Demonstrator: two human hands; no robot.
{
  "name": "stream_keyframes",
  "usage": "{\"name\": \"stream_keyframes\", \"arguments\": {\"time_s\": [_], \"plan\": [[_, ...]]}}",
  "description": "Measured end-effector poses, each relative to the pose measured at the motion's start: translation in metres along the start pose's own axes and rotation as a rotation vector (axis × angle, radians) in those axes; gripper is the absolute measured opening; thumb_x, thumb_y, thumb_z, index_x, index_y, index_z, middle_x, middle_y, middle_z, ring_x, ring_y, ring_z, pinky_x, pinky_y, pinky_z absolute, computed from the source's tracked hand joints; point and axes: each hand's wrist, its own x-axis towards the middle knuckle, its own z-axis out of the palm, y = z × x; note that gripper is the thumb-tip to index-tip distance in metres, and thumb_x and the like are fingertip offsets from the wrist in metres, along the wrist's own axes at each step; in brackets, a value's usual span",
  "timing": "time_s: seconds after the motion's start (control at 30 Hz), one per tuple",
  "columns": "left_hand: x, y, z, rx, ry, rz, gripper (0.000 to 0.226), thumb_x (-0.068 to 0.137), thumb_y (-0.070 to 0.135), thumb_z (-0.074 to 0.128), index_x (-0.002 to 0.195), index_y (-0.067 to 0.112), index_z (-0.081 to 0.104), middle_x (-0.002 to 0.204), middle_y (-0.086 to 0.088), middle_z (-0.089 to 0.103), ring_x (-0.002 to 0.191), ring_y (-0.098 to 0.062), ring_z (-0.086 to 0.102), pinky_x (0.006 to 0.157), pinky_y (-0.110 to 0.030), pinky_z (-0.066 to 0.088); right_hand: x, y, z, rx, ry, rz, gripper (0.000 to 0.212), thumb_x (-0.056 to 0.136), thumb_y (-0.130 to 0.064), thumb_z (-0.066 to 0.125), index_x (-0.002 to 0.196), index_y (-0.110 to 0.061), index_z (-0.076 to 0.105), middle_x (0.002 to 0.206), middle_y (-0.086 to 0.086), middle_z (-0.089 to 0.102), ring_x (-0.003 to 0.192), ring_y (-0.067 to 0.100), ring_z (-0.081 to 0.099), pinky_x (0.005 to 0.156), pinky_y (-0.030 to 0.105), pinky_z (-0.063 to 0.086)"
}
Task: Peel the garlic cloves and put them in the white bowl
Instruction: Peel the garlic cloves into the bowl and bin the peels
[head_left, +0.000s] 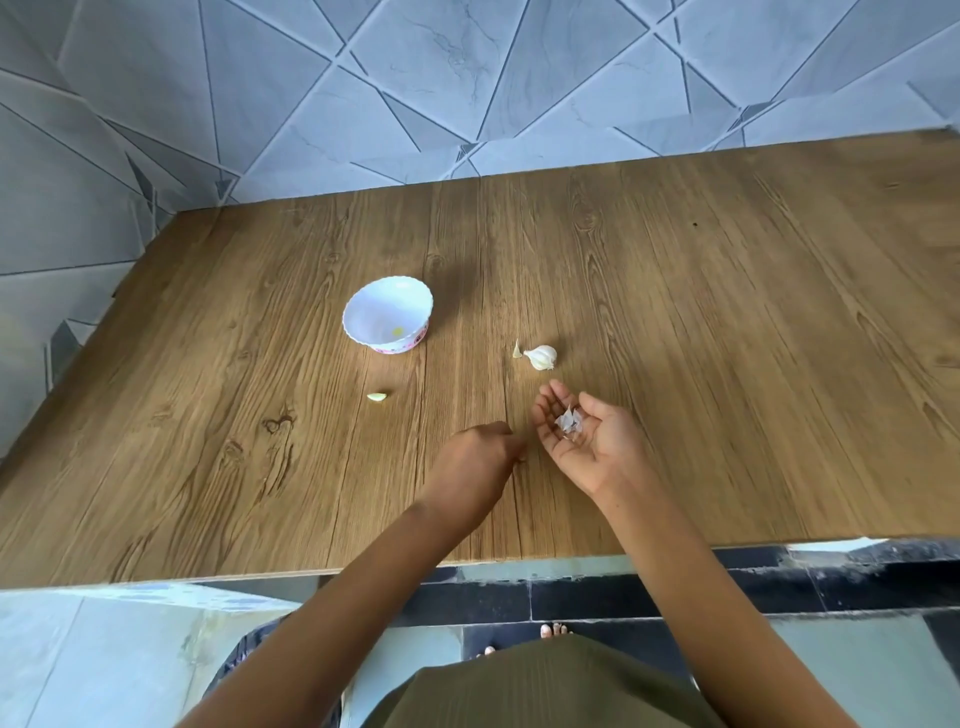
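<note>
Right hand (582, 436) lies palm up with its fingers loosely spread, cupping a small heap of papery garlic skins (568, 420). Left hand (480, 452) is turned knuckles up, fingers curled down to the wooden table (727, 364). Its fingertips are hidden, so whether it pinches anything I cannot tell.

Both hands sit on the near side of the white bowl (387, 314) and to its right. A peeled clove (377, 397) lies bare on the table just nearer than the bowl, its long axis running roughly left to right. It is ahead and left of the left hand, the closer and freer hand for it.

Right of the bowl rest the remaining garlic bulb (540, 357) and a loose sliver (516, 349) beside it, just beyond the right hand. Inside the bowl shows one small yellowish piece (397, 331).
</note>
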Motion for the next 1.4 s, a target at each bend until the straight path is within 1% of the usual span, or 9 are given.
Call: {"name": "stream_keyframes", "arguments": {"time_s": [0.17,0.4,0.6,0.8,0.97,1.03,1.1,1.2,1.4], "plan": [[0.018,0.0,0.0,0.112,-0.043,-0.028,0.017,0.09,0.006,0.054,0.101,0.013,0.064,0.09,-0.005,0.067,0.078,-0.02,0.064,0.068,-0.031,0.052,0.002,0.002,-0.001,-0.009,0.015,-0.002,0.036,0.101,-0.016,0.033,0.087,0.004,0.061,0.085,0.015,0.063,0.08,0.022,0.06,0.077,0.031,0.05],[0.035,-0.017,-0.04,-0.766,-0.018,-0.372,0.018,0.075,-0.008,0.068,0.079,0.01,0.068,0.073,-0.009,0.07,0.06,-0.007,0.067,0.064,-0.021,0.056,0.0,0.005,-0.001,-0.062,0.033,0.003,0.031,0.1,-0.014,0.038,0.088,0.004,0.06,0.088,0.014,0.06,0.086,0.022,0.059,0.087,0.034,0.047],[0.037,0.012,-0.04,-0.399,0.007,0.02,0.022,0.08,-0.005,0.059,0.091,0.005,0.074,0.087,-0.008,0.073,0.081,-0.021,0.068,0.078,-0.035,0.053,0.002,0.014,0.003,-0.01,0.03,0.054,0.021,0.097,-0.007,0.039,0.088,0.002,0.056,0.083,0.016,0.063,0.079,0.023,0.06,0.096,0.033,0.047],[0.034,0.012,-0.041,-0.465,0.155,-0.03,0.021,0.074,-0.007,0.062,0.082,0.009,0.073,0.08,-0.004,0.07,0.073,-0.017,0.064,0.071,-0.035,0.054,0.001,0.014,0.005,0.012,0.008,0.074,0.026,0.098,-0.009,0.039,0.087,0.005,0.058,0.068,0.016,0.069,0.069,0.022,0.066,0.077,0.03,0.051],[0.034,-0.017,-0.038,-0.338,0.118,-0.121,0.03,0.083,-0.012,0.051,0.092,0.006,0.073,0.089,-0.007,0.073,0.072,-0.008,0.062,0.066,-0.002,0.041,-0.003,0.002,-0.001,0.078,0.014,0.036,0.027,0.098,-0.008,0.039,0.088,0.006,0.06,0.085,0.018,0.063,0.082,0.024,0.06,0.075,0.032,0.051],[0.033,-0.021,-0.031,-0.259,0.028,-0.059,0.036,0.086,-0.014,0.046,0.102,0.004,0.071,0.103,-0.008,0.071,0.088,-0.012,0.065,0.077,-0.003,0.043,-0.004,-0.004,-0.003,0.079,0.013,0.012,0.027,0.098,-0.008,0.039,0.091,0.006,0.06,0.089,0.017,0.062,0.084,0.023,0.06,0.073,0.032,0.051],[0.03,-0.021,-0.023,-0.16,-0.053,0.028,0.041,0.086,-0.015,0.044,0.109,0.007,0.069,0.113,-0.006,0.068,0.102,-0.015,0.064,0.09,-0.019,0.048,-0.005,-0.006,-0.004,0.073,0.011,0.006,0.026,0.098,-0.007,0.038,0.092,0.006,0.06,0.089,0.017,0.062,0.085,0.023,0.06,0.072,0.032,0.051],[0.024,-0.023,-0.018,-0.096,-0.078,0.098,0.044,0.084,-0.016,0.043,0.108,0.009,0.07,0.112,-0.005,0.068,0.103,-0.015,0.064,0.09,-0.03,0.05,-0.006,-0.006,-0.004,0.069,0.005,0.004,0.027,0.098,-0.008,0.039,0.092,0.006,0.061,0.089,0.016,0.062,0.085,0.023,0.06,0.073,0.032,0.051],[0.016,-0.026,-0.026,-0.163,-0.088,0.06,0.037,0.086,-0.013,0.045,0.102,0.006,0.072,0.105,-0.007,0.071,0.096,-0.013,0.066,0.083,-0.01,0.042,-0.007,-0.003,-0.001,0.07,0.004,0.013,0.027,0.098,-0.007,0.038,0.092,0.006,0.061,0.09,0.016,0.062,0.086,0.022,0.06,0.075,0.033,0.051]]}}
